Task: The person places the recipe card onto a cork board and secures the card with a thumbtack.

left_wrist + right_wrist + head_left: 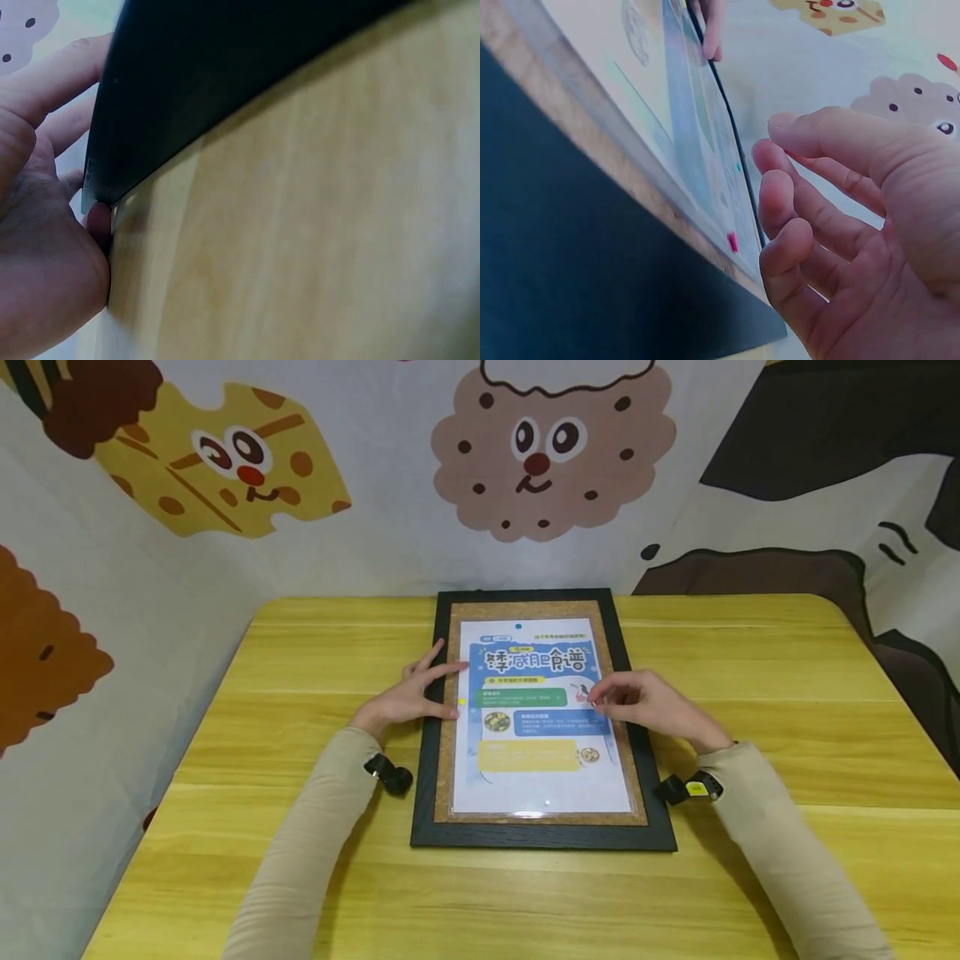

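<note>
A printed sheet with coloured blocks and Chinese lettering lies on a cork board in a black frame. A blue pin shows at the sheet's top, a yellow pin at its left edge. Along the right edge, a pink pin appears in the right wrist view. My left hand rests across the frame's left side, fingers spread, thumb and index reaching the sheet's edge. Over the sheet's right part is my right hand, fingers loosely bent, thumb close to the index tip, nothing visible between them.
The board lies on a yellow wooden table, its far end near the table's back edge. Behind hangs a white cloth printed with cartoon food. Small dark wrist devices sit on both wrists.
</note>
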`<act>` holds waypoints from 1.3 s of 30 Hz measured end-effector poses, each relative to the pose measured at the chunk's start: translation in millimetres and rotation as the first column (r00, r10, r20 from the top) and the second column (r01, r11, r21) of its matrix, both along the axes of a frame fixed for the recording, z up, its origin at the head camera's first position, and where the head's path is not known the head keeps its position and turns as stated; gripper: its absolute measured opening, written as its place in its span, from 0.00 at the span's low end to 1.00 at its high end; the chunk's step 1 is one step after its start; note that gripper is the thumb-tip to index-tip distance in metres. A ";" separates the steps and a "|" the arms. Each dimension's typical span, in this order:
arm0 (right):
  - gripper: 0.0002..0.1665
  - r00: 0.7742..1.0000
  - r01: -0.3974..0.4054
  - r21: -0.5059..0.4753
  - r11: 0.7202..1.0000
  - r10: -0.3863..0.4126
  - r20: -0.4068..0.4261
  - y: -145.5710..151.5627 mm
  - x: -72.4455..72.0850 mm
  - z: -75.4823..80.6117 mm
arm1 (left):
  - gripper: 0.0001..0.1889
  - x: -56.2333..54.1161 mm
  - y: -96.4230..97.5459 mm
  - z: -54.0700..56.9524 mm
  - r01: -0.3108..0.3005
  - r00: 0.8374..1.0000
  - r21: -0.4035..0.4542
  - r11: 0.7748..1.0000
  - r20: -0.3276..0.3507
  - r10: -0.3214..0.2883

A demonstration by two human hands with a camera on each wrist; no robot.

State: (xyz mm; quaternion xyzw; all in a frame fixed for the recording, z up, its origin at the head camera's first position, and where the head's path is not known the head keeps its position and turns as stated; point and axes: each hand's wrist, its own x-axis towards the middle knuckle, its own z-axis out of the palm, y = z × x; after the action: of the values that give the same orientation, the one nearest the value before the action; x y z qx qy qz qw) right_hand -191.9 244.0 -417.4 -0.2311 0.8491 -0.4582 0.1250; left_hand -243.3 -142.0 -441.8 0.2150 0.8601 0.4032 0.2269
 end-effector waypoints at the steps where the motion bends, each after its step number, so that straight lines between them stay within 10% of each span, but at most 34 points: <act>1: 0.09 1.000 -0.007 -0.001 1.000 0.007 0.009 -1.7 0.2 0.1 | 0.41 -0.1 0.1 -0.2 -0.002 1.000 0.001 1.000 0.002 0.002; 39: 0.07 0.950 -0.304 0.062 0.951 0.298 0.090 -55.1 25.6 9.9 | 0.41 -1.6 -0.3 -5.5 -0.002 1.000 -0.003 1.000 -0.011 0.002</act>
State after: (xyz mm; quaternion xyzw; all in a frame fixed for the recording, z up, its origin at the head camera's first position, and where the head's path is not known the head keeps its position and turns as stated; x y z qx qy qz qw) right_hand -166.3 188.9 -407.5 -0.3344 0.8148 -0.4106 0.2358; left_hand -244.9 -142.3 -447.3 0.2160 0.8620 0.4010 0.2223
